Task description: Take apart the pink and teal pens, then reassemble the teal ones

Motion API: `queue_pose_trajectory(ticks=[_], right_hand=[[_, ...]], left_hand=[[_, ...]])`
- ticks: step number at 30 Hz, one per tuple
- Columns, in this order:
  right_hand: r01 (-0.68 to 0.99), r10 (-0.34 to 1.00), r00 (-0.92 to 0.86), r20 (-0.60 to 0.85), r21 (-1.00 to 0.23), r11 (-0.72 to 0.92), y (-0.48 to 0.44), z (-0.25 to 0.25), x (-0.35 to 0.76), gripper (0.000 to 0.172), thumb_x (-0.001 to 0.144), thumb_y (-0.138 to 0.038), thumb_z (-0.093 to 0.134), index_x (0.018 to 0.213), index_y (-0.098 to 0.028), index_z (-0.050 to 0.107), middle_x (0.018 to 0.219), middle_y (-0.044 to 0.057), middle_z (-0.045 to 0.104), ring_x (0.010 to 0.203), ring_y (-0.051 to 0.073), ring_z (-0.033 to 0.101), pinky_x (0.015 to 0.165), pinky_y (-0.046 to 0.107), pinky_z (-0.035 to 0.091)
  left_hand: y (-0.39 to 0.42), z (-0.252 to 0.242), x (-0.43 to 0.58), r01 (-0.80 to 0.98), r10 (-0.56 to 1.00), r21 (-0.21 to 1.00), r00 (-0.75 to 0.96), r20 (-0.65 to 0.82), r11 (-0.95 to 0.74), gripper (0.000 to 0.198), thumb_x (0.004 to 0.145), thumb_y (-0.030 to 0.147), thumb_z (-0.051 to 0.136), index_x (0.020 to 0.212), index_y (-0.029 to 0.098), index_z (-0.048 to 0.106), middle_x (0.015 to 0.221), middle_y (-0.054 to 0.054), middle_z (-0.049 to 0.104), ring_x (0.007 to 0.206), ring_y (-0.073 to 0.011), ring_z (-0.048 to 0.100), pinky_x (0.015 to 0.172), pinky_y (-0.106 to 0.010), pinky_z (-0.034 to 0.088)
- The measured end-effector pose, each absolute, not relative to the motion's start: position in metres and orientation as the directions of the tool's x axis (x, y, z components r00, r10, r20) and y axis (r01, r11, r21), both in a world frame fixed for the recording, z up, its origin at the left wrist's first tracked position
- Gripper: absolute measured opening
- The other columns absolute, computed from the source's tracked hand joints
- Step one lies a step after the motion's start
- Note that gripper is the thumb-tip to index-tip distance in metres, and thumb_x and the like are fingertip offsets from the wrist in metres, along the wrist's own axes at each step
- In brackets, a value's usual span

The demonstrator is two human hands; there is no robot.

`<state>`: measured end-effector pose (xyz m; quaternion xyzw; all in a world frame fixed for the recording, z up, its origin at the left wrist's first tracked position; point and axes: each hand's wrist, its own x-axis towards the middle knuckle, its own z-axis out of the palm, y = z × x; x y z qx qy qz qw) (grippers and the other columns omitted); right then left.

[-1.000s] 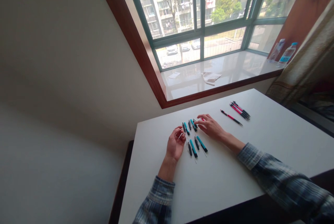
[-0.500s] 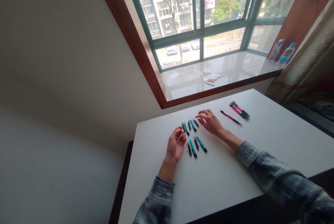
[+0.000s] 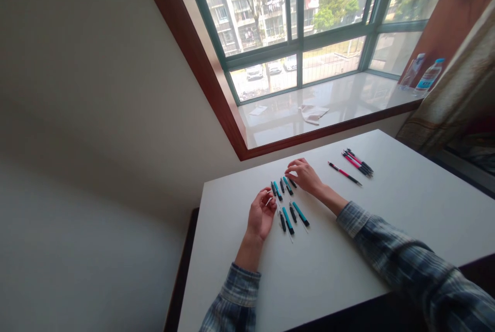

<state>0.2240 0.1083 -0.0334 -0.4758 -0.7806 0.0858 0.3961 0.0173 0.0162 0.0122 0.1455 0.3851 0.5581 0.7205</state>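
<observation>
Right of the far turquoise barrels [image 3: 287,185], a dark piece [image 3: 293,183] is half-hidden by the right hand [image 3: 304,174]. Left of them, the left hand [image 3: 261,215] is curled. Neither grip can be discerned.

A person's sleeves [image 3: 371,231] are showing blue, grey and white plaid, pen barrels [image 3: 287,219] are showing teal with black ends, small grips [image 3: 293,213] are appearing black, pens [image 3: 345,173] are pairing pink with black, the tabletop [image 3: 328,265] is showing white.
</observation>
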Motion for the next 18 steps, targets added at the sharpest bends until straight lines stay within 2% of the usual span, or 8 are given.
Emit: queue_pose_trajectory(ticks=[9,18], right_hand=[[0.685,0.830,-0.258,0.494,-0.512,0.518,0.1065,-0.0288,0.2236,0.009,0.093,-0.019,0.074,0.086,-0.020,0.080,0.093,0.008,0.076,0.098,0.026,0.060,0.092,0.040,0.051],[0.759,0.841,-0.296,0.453,-0.423,0.494,0.1079,-0.0260,0.2283,0.014,0.095,-0.019,0.070,0.086,-0.020,0.080,0.091,0.010,0.075,0.096,0.026,0.060,0.089,0.037,0.051]], left_hand=[[0.0154,0.0126,0.0168,-0.689,0.917,0.646,0.070,-0.392,0.329,0.026,0.073,0.019,0.080,0.095,0.013,0.069,0.074,0.000,0.059,0.060,-0.0085,0.051,0.055,-0.021,0.043],[0.0164,0.0104,0.0162,-0.688,0.915,0.644,0.073,-0.396,0.333,0.025,0.073,0.018,0.080,0.095,0.012,0.069,0.073,0.000,0.059,0.061,-0.0086,0.052,0.055,-0.020,0.044]])
